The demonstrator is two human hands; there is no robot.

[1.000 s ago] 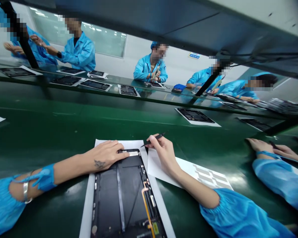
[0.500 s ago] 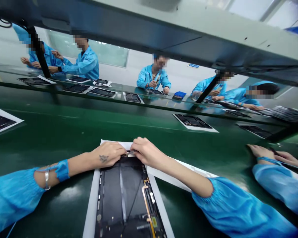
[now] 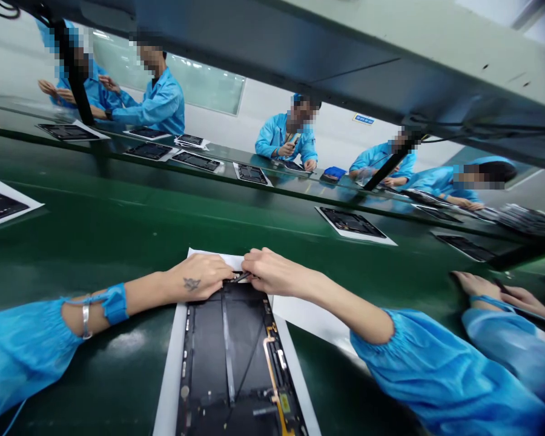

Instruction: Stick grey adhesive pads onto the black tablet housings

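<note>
On the green worktop (image 3: 95, 242), an opened tablet (image 3: 227, 357) lies on white paper (image 3: 166, 375), long axis pointing away from the person, near end cut off. The wall sign (image 3: 366, 118) is too small to read. The left hand (image 3: 195, 277) rests on the tablet's far edge, its hold unclear; the right hand (image 3: 275, 272) grips what look like dark tweezers (image 3: 241, 277) closed between its fingers.

Sleeves (image 3: 436, 369): light blue, gathered at elastic cuffs.
Strap (image 3: 115, 304): blue fabric, left forearm.
Metal band (image 3: 86, 321): beside strap.
Tattoo (image 3: 191, 283): small, dark, on back of left hand (image 3: 202, 277).
</note>
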